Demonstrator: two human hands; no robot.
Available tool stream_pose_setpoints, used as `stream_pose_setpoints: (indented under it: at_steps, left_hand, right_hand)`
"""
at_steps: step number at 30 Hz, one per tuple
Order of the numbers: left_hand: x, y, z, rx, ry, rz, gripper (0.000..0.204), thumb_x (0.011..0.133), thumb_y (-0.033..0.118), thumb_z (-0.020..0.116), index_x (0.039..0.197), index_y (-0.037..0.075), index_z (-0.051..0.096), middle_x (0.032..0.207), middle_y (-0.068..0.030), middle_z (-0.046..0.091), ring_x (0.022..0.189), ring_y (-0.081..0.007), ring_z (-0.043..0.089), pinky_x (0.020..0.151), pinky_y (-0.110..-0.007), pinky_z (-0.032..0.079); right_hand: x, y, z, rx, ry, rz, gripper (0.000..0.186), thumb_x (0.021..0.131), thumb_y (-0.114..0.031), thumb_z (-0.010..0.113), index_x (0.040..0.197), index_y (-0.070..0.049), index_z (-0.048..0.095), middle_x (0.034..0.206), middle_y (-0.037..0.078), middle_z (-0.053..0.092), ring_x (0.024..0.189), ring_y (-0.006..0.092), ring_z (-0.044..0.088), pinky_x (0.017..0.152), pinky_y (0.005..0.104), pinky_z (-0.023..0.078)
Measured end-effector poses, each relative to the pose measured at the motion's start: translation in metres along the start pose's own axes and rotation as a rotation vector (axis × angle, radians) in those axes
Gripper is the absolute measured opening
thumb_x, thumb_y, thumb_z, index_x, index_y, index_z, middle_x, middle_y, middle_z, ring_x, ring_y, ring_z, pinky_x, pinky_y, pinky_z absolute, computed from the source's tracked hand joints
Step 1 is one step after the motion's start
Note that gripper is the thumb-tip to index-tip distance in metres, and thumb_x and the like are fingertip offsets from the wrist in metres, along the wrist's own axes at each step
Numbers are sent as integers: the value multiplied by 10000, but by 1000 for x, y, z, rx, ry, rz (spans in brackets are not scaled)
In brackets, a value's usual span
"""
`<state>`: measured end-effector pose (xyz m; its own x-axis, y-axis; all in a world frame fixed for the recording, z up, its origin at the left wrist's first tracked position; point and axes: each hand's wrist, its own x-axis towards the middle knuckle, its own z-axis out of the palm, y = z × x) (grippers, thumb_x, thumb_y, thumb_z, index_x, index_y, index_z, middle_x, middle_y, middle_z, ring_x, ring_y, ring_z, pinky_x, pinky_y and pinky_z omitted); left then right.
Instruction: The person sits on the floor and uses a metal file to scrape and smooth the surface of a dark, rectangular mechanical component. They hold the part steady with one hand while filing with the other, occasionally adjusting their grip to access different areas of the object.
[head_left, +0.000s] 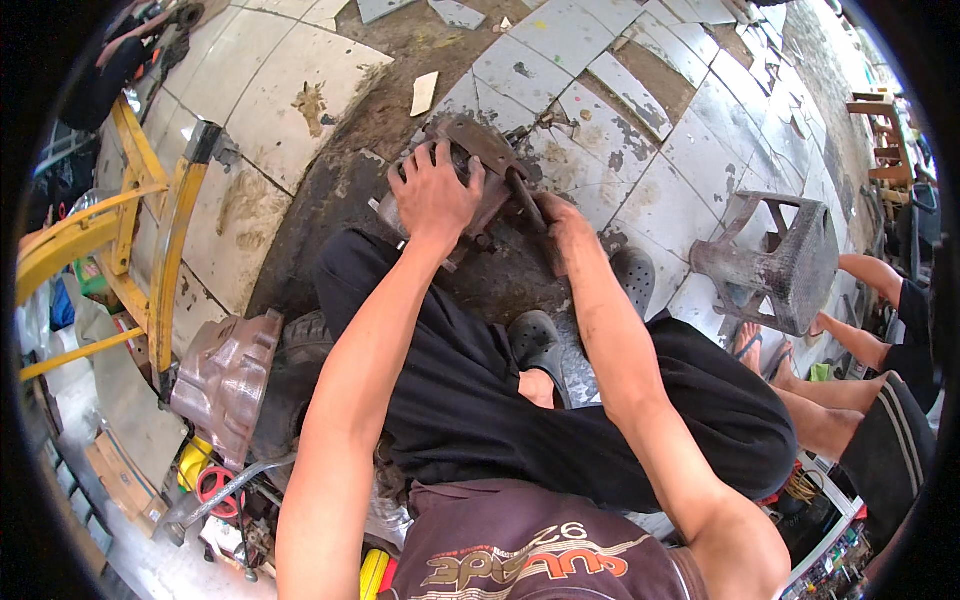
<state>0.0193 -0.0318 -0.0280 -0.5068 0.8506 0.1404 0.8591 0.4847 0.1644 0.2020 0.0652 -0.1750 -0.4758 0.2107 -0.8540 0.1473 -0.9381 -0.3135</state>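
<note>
A dark, worn metal assembly [471,134] with a top plate and attached shaft lies on the floor in front of me. My left hand [438,195] rests across it with fingers spread and slightly bent, partly covering its body. My right hand [566,225] is closed on a dark metal rod [526,192] at the assembly's right side, though its fingertips are largely hidden. Below, between my forearms, my crossed dark-trousered legs and a grey clog [540,345] show.
Yellow metal frame [165,260] and large cast housing [225,385] stand at left. Grey plastic stool [800,270] is at right, near other people's bare legs [830,400]. Broken tiles [640,100] cover the floor ahead. Red-handled tool [218,490] and clutter lie lower left.
</note>
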Motion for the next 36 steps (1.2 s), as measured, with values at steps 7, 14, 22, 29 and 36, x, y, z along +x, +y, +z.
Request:
stream_pose_setpoints:
  at_steps: [7, 14, 22, 29, 36]
  left_hand:
    - [8, 16, -1, -44, -54, 20, 599, 942, 497, 538, 1334, 45, 576, 1285, -179, 584, 1237, -344, 540, 1077, -543, 337]
    - [3, 12, -1, -19, -15, 14, 599, 913, 487, 575, 1321, 48, 580, 1251, -159, 590, 1198, -334, 552, 1068, -541, 336]
    - [8, 12, 2, -30, -2, 15, 582, 920, 484, 559, 1306, 50, 595, 1268, -166, 581, 1219, -337, 540, 1088, -542, 318]
    - [6, 10, -2, 3, -41, 5, 584, 939, 490, 535, 1324, 54, 590, 1311, -170, 572, 1235, -342, 539, 1094, -542, 316]
    - [6, 10, 1, -8, -10, 17, 582, 929, 486, 550, 1308, 46, 595, 1271, -167, 585, 1191, -341, 554, 1079, -534, 327]
  right_hand:
    - [-11, -17, -12, -51, 22, -123, 196, 954, -162, 637, 1105, -54, 703, 963, 61, 718, 856, 148, 660, 681, 355, 554]
    - [-30, 14, -7, -837, 199, -669, 180, 949, -179, 642, 1086, -74, 698, 906, 60, 689, 790, 175, 633, 645, 377, 536]
    - [-35, -24, 21, -46, 126, -20, 203, 975, -235, 597, 954, -66, 708, 836, 83, 703, 674, 206, 623, 610, 372, 527]
    - [-22, -11, 18, 10, 80, -123, 282, 994, -281, 569, 881, -75, 724, 787, 70, 712, 613, 200, 624, 583, 367, 530]
    - [1, 0, -7, -346, 128, -375, 271, 1011, -230, 540, 1006, -42, 736, 858, 69, 707, 666, 168, 645, 608, 295, 522]
